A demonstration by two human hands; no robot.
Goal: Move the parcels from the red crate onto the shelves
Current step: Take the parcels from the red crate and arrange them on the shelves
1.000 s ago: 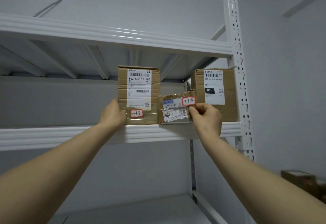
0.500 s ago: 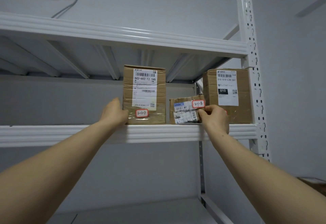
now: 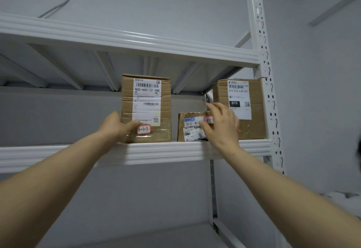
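Observation:
Three brown cardboard parcels stand on the white shelf [image 3: 166,151]. The tall parcel [image 3: 148,99], tagged 3-1-7, is on the left, and my left hand [image 3: 118,127] grips its lower left corner with the thumb across the front. A small taped parcel [image 3: 190,130] sits in the middle. My right hand [image 3: 221,124] is spread in front of its right side, the thumb touching its label. A bigger parcel [image 3: 254,115] labelled 010 stands at the right. No red crate shows.
A perforated white upright [image 3: 262,56] borders the shelf on the right. The upper shelf beam [image 3: 136,39] runs close above the parcels. A lower shelf [image 3: 166,236] lies below. The shelf left of the tall parcel holds nothing visible. Grey walls stand behind and to the right.
My right hand has stopped pinching the small parcel's top right corner and now has its fingers spread. The small parcel has settled on the shelf. My left hand stays on the tall parcel.

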